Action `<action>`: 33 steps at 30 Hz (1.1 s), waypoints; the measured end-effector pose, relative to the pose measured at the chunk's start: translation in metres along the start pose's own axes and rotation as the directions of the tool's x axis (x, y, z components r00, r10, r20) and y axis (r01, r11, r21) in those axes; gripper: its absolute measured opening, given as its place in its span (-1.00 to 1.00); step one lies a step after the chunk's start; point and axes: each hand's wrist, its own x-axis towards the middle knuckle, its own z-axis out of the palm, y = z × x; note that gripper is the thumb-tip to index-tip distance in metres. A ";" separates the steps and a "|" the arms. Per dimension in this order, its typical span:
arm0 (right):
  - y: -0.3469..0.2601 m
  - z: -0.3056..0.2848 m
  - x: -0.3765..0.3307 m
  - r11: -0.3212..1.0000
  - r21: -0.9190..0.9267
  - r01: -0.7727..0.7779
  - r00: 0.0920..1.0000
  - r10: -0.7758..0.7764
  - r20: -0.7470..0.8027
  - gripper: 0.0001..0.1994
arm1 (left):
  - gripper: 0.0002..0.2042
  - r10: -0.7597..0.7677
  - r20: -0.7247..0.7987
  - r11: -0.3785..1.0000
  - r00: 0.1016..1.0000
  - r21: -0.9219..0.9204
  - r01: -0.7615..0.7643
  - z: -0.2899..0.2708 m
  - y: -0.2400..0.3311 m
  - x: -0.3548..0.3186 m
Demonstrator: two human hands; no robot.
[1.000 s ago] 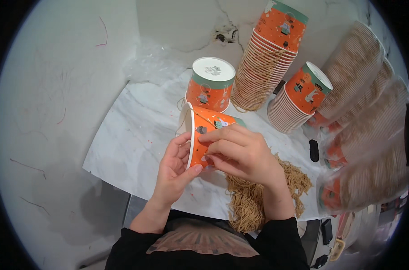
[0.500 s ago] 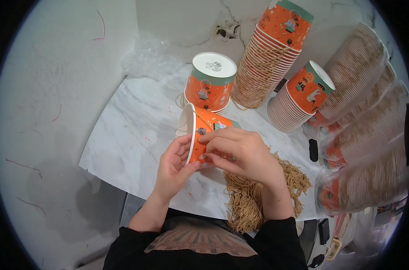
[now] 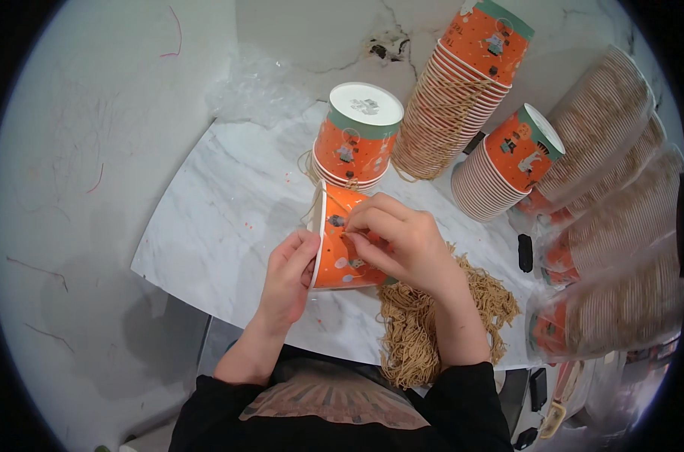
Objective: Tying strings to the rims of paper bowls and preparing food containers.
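An orange paper bucket [image 3: 333, 264] with a white rim and cartoon prints lies tipped on its side, its mouth facing left. The fingers of my left hand [image 3: 287, 273] are closed on the rim, partly inside the mouth, thumb outside. Against the printed wall, my right hand [image 3: 402, 239] pinches with thumb and fingertips; what sits between them is too small to make out. A thin tan cord [image 3: 334, 197] crosses the upper side of the bucket and loops out past the rim. Below my right forearm lies a heap of tan cords [image 3: 411, 331].
Behind stand an upturned short stack of buckets [image 3: 357, 135], a tall cord-draped stack [image 3: 453, 105] and another stack [image 3: 500, 169]. Plastic-wrapped stacks [image 3: 620, 294] line the right side of the marbled table [image 3: 199, 203]. A black object [image 3: 525, 252] lies near them. Clear plastic wrap [image 3: 255, 94] rests at the back.
The bucket has turned so that less of its inside shows. My left hand has shifted its fingers further round the rim. My right fingertips remain pinched at the bucket's wall.
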 end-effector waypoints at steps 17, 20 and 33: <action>-0.002 0.005 0.000 0.985 -0.137 0.108 0.994 -0.109 -0.001 -0.85 | -0.78 -0.093 0.071 0.995 0.993 -0.037 0.096 0.002 0.005 -0.007; -0.003 0.004 0.000 0.988 -0.116 0.105 0.995 -0.103 0.017 -0.85 | -0.78 -0.110 0.110 0.993 0.988 -0.025 0.114 -0.007 0.003 -0.006; -0.002 0.000 -0.001 0.988 -0.109 0.112 0.991 -0.104 0.082 -0.84 | -0.73 -0.114 0.137 0.992 0.984 -0.033 0.120 -0.010 0.003 -0.005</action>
